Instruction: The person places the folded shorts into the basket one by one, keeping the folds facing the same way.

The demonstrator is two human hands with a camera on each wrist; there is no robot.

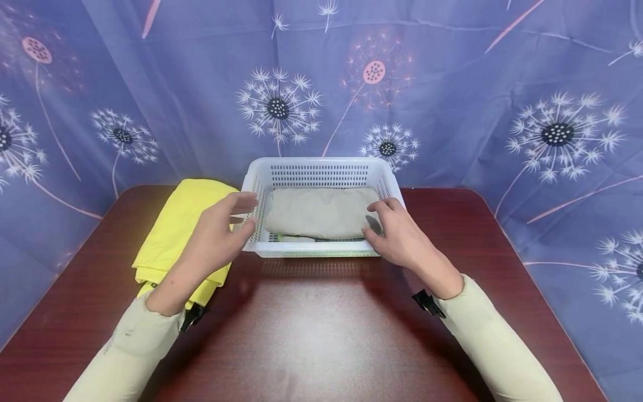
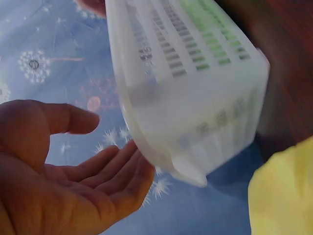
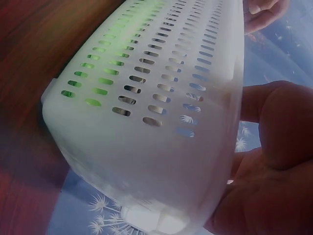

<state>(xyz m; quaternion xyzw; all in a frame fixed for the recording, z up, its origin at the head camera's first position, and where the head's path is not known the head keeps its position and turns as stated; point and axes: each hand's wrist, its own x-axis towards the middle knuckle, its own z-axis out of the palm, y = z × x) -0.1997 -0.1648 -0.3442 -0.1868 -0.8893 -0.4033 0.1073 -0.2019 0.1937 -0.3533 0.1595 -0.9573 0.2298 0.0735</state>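
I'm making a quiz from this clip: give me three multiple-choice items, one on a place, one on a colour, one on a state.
1. Where does the yellow cloth lie?
A. left of the basket
B. inside it
C. right of it

2. What colour is the cloth in the basket?
A. red
B. beige
C. black

3. How is the left hand?
A. a fist
B. gripping the yellow cloth
C. open beside the basket

Answers: 1 A, it lies on the table at the basket's left; 2 B, beige fabric fills it; 3 C, fingers spread, holding nothing.

A dark red-brown table [image 1: 311,335] with a glossy top stands against a blue cloth backdrop [image 1: 452,111] printed with white and pink dandelions.
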